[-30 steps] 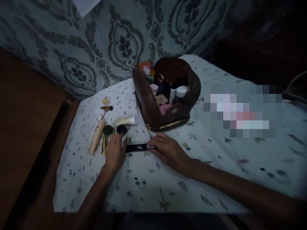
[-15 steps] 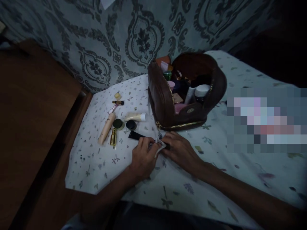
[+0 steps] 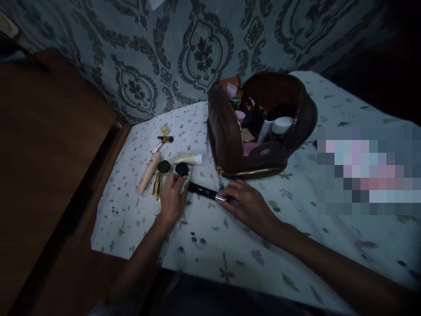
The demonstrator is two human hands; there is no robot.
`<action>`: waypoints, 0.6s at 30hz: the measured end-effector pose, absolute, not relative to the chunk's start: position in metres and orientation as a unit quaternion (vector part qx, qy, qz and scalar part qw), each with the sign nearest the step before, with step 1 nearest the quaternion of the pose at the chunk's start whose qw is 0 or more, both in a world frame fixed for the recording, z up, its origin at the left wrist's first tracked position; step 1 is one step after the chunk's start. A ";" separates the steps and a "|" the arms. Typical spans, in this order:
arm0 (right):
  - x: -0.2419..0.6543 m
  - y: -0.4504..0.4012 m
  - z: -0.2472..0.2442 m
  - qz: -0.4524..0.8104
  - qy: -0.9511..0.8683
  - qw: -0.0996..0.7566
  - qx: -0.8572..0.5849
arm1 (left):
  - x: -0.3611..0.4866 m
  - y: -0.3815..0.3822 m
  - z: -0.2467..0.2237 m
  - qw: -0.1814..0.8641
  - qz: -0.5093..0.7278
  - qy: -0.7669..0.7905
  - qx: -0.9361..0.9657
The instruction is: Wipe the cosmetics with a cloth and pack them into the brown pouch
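Note:
A slim black makeup brush [image 3: 204,191] with a silver band lies between my hands, low over the cloth. My right hand [image 3: 246,204] is closed around its right end, beside the silver band, and hides the tip. The curled fingers of my left hand [image 3: 173,197] meet the brush's other end and cover it. Close to my left fingers are a small black jar [image 3: 181,168], a dark-lidded jar [image 3: 163,166] and a gold bottle [image 3: 157,185]. Behind them lies a cream tube [image 3: 186,158] with a white cap.
An unzipped brown cosmetic bag [image 3: 226,131] full of containers stands behind my right hand. A beige tube [image 3: 149,173], a small dark-capped vial [image 3: 165,139] and a yellow item [image 3: 165,129] lie on the patterned cloth [image 3: 125,210]. A blurred patch [image 3: 365,171] covers something at right.
My left hand has moved left along the brush, away from my right hand, uncovering its middle. The whitish, soft-looking piece between my hands is out of sight. The view has shifted slightly.

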State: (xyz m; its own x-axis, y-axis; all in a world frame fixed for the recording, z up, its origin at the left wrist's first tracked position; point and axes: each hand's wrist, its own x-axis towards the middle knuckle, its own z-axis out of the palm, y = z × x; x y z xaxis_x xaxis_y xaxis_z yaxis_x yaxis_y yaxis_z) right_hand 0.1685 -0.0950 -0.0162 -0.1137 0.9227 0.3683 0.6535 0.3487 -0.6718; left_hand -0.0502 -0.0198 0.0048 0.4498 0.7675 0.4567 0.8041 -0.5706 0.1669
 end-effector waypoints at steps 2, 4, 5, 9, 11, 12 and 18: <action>0.170 -0.095 -0.017 0.176 -0.723 0.388 -0.544 | -0.057 -0.014 0.006 0.030 -0.235 -0.482 -0.844; 0.170 -0.095 -0.018 0.177 -0.721 0.391 -0.544 | -0.060 -0.011 0.008 0.017 -0.222 -0.498 -0.838; 0.170 -0.095 -0.018 0.176 -0.720 0.392 -0.545 | -0.060 -0.011 0.009 0.011 -0.221 -0.503 -0.836; 0.170 -0.097 -0.017 0.175 -0.726 0.390 -0.539 | -0.045 -0.031 0.016 0.000 -0.258 -0.480 -0.838; 0.170 -0.098 -0.016 0.177 -0.731 0.394 -0.528 | -0.031 -0.050 0.017 0.002 -0.266 -0.434 -0.861; 0.170 -0.098 -0.016 0.179 -0.732 0.396 -0.525 | -0.023 -0.060 0.017 0.008 -0.257 -0.408 -0.876; 0.171 -0.099 -0.013 0.190 -0.734 0.378 -0.532 | -0.007 -0.082 0.011 0.063 -0.157 -0.391 -0.905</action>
State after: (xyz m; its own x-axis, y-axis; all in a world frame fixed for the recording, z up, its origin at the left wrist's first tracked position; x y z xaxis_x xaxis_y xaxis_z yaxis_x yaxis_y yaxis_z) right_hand 0.1706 -0.0992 -0.0131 -0.1484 0.9235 0.3537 0.6366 0.3629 -0.6805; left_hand -0.0066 -0.0824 0.0113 0.6455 0.6872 0.3332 0.7269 -0.6867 0.0081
